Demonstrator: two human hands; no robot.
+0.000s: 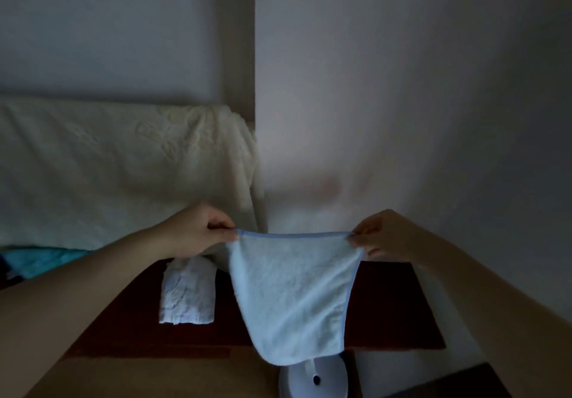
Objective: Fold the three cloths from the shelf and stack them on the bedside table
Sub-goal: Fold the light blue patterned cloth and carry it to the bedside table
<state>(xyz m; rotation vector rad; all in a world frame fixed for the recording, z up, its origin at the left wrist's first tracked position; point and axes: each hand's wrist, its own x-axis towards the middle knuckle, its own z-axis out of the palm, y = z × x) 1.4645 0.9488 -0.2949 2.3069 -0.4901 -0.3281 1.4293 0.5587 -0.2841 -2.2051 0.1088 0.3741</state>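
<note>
A light blue cloth (294, 292) with a darker blue hem hangs in the air over the dark red bedside table (393, 304). My left hand (198, 230) pinches its upper left corner and my right hand (383, 236) pinches its upper right corner, so the top edge is stretched between them. The cloth's lower end droops past the table's front edge. A folded white cloth (187, 292) lies flat on the left part of the table top.
A bed with a cream cover (108, 165) stands to the left of the table, with a turquoise fabric (40, 259) at its near edge. A white rounded device (312, 379) sits below the table's front. Walls close in behind and to the right.
</note>
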